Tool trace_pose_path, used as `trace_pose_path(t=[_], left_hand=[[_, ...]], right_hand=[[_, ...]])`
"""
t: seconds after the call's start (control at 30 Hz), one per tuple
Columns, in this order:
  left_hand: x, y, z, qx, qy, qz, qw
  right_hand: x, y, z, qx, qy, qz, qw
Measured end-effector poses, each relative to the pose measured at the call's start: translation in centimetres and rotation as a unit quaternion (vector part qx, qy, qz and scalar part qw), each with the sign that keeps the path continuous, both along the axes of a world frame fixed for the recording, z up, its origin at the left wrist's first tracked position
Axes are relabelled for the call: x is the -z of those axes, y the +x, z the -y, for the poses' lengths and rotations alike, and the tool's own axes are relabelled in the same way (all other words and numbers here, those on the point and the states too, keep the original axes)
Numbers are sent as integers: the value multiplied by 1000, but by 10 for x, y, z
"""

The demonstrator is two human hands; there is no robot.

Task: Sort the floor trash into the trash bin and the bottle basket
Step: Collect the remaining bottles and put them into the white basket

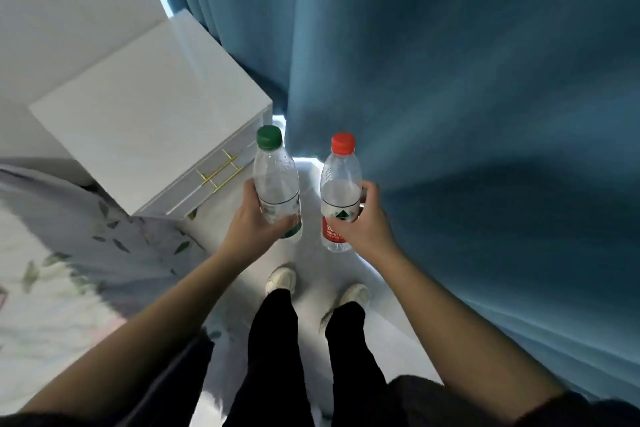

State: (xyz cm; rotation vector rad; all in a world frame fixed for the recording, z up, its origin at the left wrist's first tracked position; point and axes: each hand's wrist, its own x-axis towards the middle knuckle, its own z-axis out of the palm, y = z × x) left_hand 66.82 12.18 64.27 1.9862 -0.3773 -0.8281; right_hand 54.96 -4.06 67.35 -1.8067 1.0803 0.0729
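My left hand (258, 218) grips an empty clear plastic bottle with a green cap (273, 173) round its lower half, holding it upright in front of me. An empty clear bottle with a red cap and a red-and-white label (339, 187) stands upright in my right hand (363, 222), whose fingers curl round the label. The two bottles are side by side, a little apart, above the pale floor. Neither the trash bin nor the bottle basket is in view.
A white nightstand (149, 114) with gold handles stands at the left front. A bed with a leaf-patterned cover (69, 253) fills the left. A blue curtain (467, 97) hangs along the right. I stand in the narrow strip of pale floor (311, 263) between them.
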Motion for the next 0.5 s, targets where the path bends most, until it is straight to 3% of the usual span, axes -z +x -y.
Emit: trace_pose_path(t=[0.2, 0.5], left_hand=[[-96, -51, 7, 96, -56, 65, 992], [-139, -169, 55, 218, -97, 81, 968]], right_hand=[[-86, -80, -8, 110, -49, 76, 990], [-139, -232, -2, 201, -80, 126, 968]])
